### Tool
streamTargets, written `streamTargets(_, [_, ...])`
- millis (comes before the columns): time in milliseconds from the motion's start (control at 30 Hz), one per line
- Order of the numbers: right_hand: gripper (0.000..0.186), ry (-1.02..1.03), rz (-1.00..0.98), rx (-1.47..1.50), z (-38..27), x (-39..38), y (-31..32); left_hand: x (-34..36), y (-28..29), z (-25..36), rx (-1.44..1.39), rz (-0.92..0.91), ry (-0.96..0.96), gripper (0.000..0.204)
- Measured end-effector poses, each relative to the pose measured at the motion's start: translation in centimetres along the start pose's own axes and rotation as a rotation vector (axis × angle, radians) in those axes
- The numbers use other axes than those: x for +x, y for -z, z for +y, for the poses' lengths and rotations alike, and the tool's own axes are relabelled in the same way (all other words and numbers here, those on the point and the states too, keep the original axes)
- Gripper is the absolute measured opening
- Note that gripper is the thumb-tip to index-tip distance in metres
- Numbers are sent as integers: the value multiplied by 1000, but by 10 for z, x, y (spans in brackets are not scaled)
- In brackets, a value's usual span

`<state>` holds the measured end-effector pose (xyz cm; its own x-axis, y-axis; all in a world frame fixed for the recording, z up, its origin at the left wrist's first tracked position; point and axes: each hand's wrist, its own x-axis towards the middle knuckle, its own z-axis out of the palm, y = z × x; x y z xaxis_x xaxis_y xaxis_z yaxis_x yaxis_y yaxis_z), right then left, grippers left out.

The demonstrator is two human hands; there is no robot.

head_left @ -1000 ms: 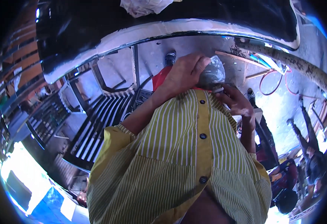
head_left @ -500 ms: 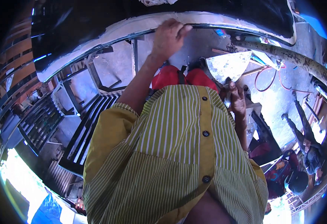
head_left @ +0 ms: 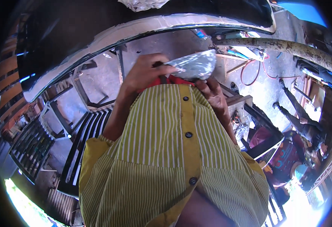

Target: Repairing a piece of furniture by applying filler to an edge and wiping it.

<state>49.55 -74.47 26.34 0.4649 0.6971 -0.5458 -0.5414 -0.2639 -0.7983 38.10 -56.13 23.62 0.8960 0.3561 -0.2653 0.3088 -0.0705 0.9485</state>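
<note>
A thin silvery-grey sheet, mottled and shiny, is held up in front of my waist. My left hand pinches its left end between thumb and fingers. At the lower right edge of the sheet, my right hand has its fingers closed on it. Just beyond my hands is a large black glossy panel with a pale strip along its near edge. On the panel lies a crumpled whitish wad.
Black slatted frames stand at the left on the concrete floor. A rough pole crosses at the right, near a red hose. Other people are at the right, one in dark trousers and one in a dark red shirt.
My left hand has come down from the panel's edge and taken hold of the sheet. My right hand has raised the sheet leftward in front of me. The view has shifted somewhat.
</note>
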Motion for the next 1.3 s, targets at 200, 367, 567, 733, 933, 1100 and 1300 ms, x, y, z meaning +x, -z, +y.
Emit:
streamTargets(200, [35,66,-53,-396,19,26,16,-15,17,-8,-451,152,-22,18])
streamTargets(367, [34,232,-41,-813,15,37,19,9,7,17,-118,-259,70,26])
streamTargets(567, [36,302,159,-776,3,36,41,9,17,17,87,0,13,18])
streamTargets(733, [37,182,372,-628,-1,36,75,30,16,1,-67,161,-61,29])
streamTargets(933, [40,116,363,-501,-17,31,78,73,-34,21,-39,116,-160,42])
streamTargets(1100, [27,33,332,187,26,43,105,93,-56,36,-133,188,-37,24])
streamTargets(1300, [47,105,238,-211,-12,36,97,107,-64,31,-173,242,-142,16])
